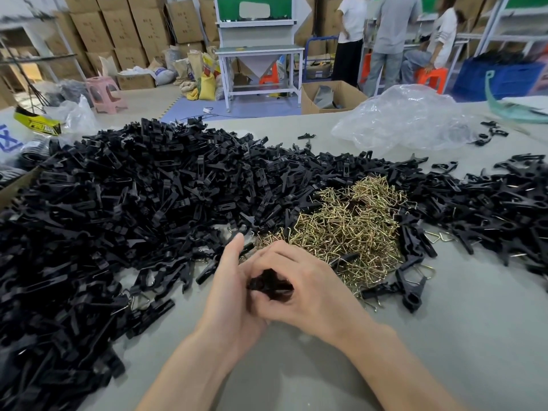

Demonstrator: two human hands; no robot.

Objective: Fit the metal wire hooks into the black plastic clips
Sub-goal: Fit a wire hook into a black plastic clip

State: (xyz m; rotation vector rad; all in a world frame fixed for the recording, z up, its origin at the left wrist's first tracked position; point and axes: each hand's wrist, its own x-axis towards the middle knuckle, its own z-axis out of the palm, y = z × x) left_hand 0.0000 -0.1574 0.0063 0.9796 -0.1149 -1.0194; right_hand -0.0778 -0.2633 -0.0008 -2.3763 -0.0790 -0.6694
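Both my hands meet over the grey table (444, 336) near its front. My left hand (229, 289) and my right hand (308, 289) grip one black plastic clip (268, 284) between them; most of the clip is hidden by my fingers. A heap of brass-coloured wire hooks (347, 229) lies just beyond my right hand. A huge pile of black clips (118, 209) spreads over the left and middle of the table. More black clips (498, 209) lie to the right, some with wire hooks fitted (412, 284).
A crumpled clear plastic bag (409, 120) lies at the back right of the table. An open cardboard box (329, 96) stands on the floor behind. Three people (391, 40) stand or sit at a far bench. A pink stool (105, 93) is at the back left.
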